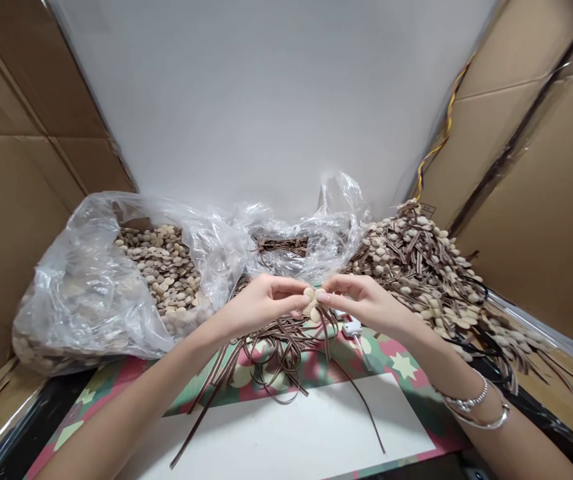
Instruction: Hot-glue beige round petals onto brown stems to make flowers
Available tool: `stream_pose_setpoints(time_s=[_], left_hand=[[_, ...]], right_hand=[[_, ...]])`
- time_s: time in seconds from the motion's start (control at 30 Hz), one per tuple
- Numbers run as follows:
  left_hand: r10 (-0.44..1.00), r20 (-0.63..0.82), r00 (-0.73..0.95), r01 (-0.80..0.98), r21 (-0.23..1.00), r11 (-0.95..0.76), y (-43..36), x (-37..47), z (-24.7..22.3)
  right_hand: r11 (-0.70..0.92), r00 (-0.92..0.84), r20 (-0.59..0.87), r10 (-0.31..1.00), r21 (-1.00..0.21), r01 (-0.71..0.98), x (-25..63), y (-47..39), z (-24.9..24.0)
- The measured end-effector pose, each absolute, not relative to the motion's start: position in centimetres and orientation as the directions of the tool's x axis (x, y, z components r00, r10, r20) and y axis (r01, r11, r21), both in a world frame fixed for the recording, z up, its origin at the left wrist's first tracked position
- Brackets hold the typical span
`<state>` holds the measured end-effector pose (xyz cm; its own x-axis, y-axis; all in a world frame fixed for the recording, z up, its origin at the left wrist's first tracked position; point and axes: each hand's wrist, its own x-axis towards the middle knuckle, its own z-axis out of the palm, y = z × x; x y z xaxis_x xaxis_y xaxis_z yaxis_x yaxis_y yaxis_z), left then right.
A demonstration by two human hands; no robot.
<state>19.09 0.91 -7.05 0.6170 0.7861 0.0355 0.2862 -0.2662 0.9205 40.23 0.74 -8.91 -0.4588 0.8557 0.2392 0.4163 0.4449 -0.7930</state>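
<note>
A small beige flower-shaped piece is pinched between my two hands, above the middle of the work surface. My left hand grips its left side with thumb and fingertips. On the opposite side, my right hand is closed at its edge, thumb and forefinger together. Brown strips hang down just below the piece; whether they are attached to it I cannot tell. Beneath my hands lies a loose tangle of brown flat cords. A white object with a metal shaft is partly hidden behind my right hand.
A clear plastic bag of beige discs stands at left. Another bag holds brown cords at the back. Beige pieces with brown strips are heaped at right. White board lies on patterned cloth; cardboard walls flank everything.
</note>
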Motion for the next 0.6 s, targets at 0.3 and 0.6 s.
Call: stream_pose_setpoints(time_s=[0.3,0.6], left_hand=[[0.856,0.204,0.475,0.108,0.952,-0.287,1.4,16.0,-4.3],[0.858,0.146,0.493,0.503,0.757,-0.417,0.4,18.0,-5.8]], right_hand=[[0.635,-0.265,0.604,0.752,-0.557,0.536,40.6,1.5,-9.4],[0.701,-0.284,0.655,0.7,-0.552,0.451,39.8,1.4,-9.8]])
